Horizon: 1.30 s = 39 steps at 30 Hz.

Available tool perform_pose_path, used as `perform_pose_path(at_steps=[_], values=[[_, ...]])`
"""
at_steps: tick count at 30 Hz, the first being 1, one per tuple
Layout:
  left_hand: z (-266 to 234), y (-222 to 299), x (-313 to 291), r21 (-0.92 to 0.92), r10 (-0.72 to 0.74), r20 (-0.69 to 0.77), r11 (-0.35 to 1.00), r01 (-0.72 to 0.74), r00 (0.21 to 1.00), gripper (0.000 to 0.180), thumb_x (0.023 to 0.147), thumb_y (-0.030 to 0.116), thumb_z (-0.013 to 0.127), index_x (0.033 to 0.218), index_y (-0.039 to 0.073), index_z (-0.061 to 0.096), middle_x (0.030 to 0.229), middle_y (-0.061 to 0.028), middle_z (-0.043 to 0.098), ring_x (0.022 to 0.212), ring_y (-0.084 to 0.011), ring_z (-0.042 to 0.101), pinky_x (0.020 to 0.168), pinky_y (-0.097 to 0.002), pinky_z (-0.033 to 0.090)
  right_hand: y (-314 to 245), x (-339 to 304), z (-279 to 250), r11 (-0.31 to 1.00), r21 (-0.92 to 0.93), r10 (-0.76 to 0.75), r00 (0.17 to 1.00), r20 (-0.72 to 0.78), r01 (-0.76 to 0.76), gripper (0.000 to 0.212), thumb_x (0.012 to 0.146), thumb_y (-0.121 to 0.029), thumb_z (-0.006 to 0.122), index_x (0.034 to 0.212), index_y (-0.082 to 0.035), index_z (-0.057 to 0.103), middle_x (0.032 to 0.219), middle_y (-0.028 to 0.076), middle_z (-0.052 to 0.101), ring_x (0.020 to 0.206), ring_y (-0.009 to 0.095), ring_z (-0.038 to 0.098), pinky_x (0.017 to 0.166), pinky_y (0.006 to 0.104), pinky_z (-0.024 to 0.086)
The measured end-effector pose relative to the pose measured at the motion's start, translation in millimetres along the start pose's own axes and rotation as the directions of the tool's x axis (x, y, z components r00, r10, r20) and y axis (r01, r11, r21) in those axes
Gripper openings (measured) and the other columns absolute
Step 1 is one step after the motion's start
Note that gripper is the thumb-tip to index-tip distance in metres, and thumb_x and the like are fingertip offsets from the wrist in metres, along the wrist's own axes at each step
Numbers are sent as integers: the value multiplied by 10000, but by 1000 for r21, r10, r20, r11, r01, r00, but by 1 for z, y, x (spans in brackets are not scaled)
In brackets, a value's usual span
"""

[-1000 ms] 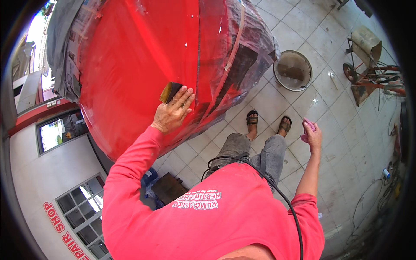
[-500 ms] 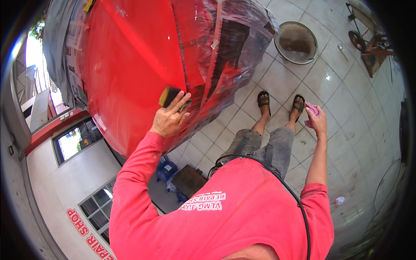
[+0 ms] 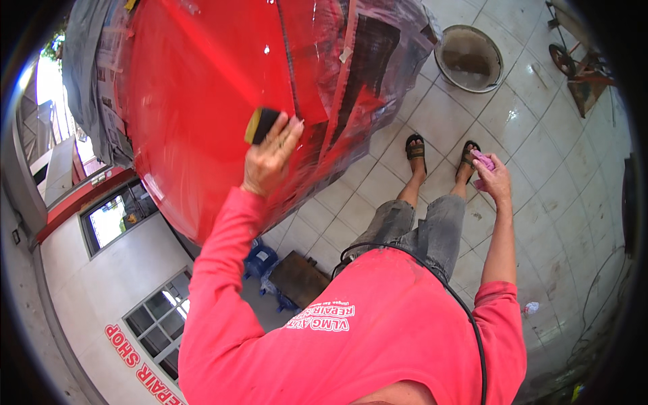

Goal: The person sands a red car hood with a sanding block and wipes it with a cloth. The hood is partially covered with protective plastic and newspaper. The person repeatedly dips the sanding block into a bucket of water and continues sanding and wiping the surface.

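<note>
My left hand [image 3: 268, 158] grips a black-and-yellow sanding block [image 3: 262, 126], which is pressed to a glossy red car panel [image 3: 196, 108]. Its fingers lie over the block's right side, close to the dark seam along the panel. Plastic film and tape [image 3: 378, 67] cover the car body to the right of that seam. Off to the right, my right hand [image 3: 496, 179] is closed around a crumpled pink cloth [image 3: 482, 162], held in the air away from the car.
A round bucket [image 3: 470, 59] with murky water stands on the tiled floor [image 3: 526, 223] ahead. Beyond it, at the far right, is a wheeled cart [image 3: 580, 74]. Blue water jugs [image 3: 260, 260] and a brown box [image 3: 297, 278] sit below the car. A black cable crosses my waist.
My left hand has slid the sanding block forward and slightly left across the red panel. My right hand still holds the pink cloth, nearly in place. The whole view has shifted a little.
</note>
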<state>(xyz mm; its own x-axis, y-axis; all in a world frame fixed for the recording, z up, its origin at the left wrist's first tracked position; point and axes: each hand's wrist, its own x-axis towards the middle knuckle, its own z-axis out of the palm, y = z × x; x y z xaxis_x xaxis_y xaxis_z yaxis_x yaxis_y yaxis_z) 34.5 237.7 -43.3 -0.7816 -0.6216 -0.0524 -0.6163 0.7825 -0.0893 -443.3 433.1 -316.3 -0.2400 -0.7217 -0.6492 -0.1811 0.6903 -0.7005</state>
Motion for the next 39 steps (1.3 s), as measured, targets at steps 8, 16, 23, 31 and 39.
perform_pose_path(at_steps=[8,16,23,31,39], values=[[-10,-36,46,16,37,-48,999,-36,998,541,896,-75,633,1396,117,710,1372,-65,746,1396,-235,639,879,-369,640,-22,3,-2,1000,-15,25,999,27,-25,411,924,-395,843,1169,-83,741,848,70,740,745,161,677,701,361,567],[-16,-51,26,-40,160,10,986,-160,987,530,893,-67,627,1375,124,736,1359,-106,748,1342,-258,678,1061,-429,600,-13,-8,-22,999,41,32,999,-36,-31,372,935,-352,826,1136,-52,735,796,49,707,708,131,660,632,337,543],[-23,-78,144,-255,-278,-244,943,215,929,382,1024,-26,615,1366,94,736,1324,-210,736,1281,-329,703,1039,-404,595,-22,-4,-4,994,112,-2,1000,29,-1,330,956,-341,828,1131,-75,740,780,15,676,632,101,618,523,294,519],[-3,129,-10,-874,-619,231,207,439,750,254,1036,41,669,1265,42,778,1216,-96,801,1131,-220,760,1006,-342,584,-170,-57,51,944,306,-269,822,501,123,343,1096,-393,633,1265,-101,697,920,64,737,625,134,694,485,304,583],[55,250,-38,-351,-635,600,-755,-553,487,552,1079,352,674,1529,67,529,1325,-126,723,1121,-268,754,986,-393,622,-241,-106,120,930,128,-272,412,870,345,559,1145,-464,494,1554,-85,537,1381,154,713,1246,293,687,1029,398,535]])
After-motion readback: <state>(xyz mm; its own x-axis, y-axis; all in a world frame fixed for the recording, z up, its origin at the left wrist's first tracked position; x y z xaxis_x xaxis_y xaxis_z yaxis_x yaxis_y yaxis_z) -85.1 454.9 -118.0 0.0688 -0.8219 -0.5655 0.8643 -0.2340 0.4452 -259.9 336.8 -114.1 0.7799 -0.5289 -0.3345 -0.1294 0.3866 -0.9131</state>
